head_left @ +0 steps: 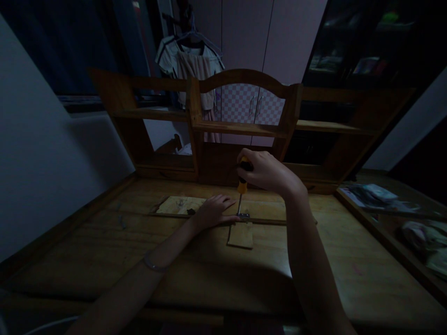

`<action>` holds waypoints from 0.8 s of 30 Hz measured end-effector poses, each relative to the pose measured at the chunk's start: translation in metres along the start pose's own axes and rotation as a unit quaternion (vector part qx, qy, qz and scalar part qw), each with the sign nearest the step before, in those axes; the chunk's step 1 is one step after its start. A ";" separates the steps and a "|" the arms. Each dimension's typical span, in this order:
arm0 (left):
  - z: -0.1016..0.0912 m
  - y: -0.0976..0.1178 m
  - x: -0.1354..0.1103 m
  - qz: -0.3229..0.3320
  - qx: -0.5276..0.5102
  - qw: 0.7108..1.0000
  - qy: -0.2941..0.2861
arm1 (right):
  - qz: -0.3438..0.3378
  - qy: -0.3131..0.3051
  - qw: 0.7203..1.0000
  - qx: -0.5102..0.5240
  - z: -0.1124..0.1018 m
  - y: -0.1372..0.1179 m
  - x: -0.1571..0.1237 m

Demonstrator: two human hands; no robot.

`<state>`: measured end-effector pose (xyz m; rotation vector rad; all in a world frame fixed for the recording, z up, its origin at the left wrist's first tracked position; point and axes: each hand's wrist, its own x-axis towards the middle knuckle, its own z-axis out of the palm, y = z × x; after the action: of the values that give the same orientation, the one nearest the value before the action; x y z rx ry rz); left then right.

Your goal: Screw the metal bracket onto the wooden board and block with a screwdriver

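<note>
My right hand [262,170] is wrapped round the yellow and black handle of a screwdriver [242,187], which stands nearly upright. Its tip meets a small metal hinge [244,216] at the joint between a long wooden board [268,210] and a short square piece of wood [240,236]. With fingers stretched out, my left hand [215,210] lies flat on the long board, thumb beside the hinge. Part of the board is hidden under that hand, and any screw under the tip is too small to make out.
The wooden desk [139,256] carries a shelf unit [240,128] along its back edge. At the right, beyond a raised wooden edge, lie papers [379,194] and a crumpled cloth-like bundle [424,239]. Clothes [195,60] hang behind the shelf, before a cabinet [244,46].
</note>
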<state>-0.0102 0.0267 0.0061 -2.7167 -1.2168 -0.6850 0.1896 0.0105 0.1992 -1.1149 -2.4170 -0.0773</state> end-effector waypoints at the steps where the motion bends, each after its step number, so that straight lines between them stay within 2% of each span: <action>1: 0.000 0.000 0.000 -0.001 0.001 1.000 0.000 | -0.004 0.007 1.000 -0.001 0.001 0.000 0.001; 4: -0.001 0.002 0.000 -0.002 0.002 1.000 -0.001 | -0.002 0.018 1.000 -0.016 0.003 -0.002 0.002; 8: 0.000 0.002 0.001 -0.003 0.006 1.000 0.000 | 0.031 0.001 0.997 -0.067 0.000 -0.008 0.000; 16: 0.000 0.002 0.000 0.003 0.009 1.000 0.006 | 0.014 -0.009 0.999 -0.038 -0.002 -0.009 -0.001; 24: -0.001 0.003 0.001 0.003 0.007 1.000 0.003 | 0.048 0.000 0.993 -0.105 -0.001 -0.008 0.000</action>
<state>-0.0076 0.0250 0.0080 -2.7031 -1.2076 -0.6813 0.1842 0.0055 0.2015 -1.3221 -2.3918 -0.3064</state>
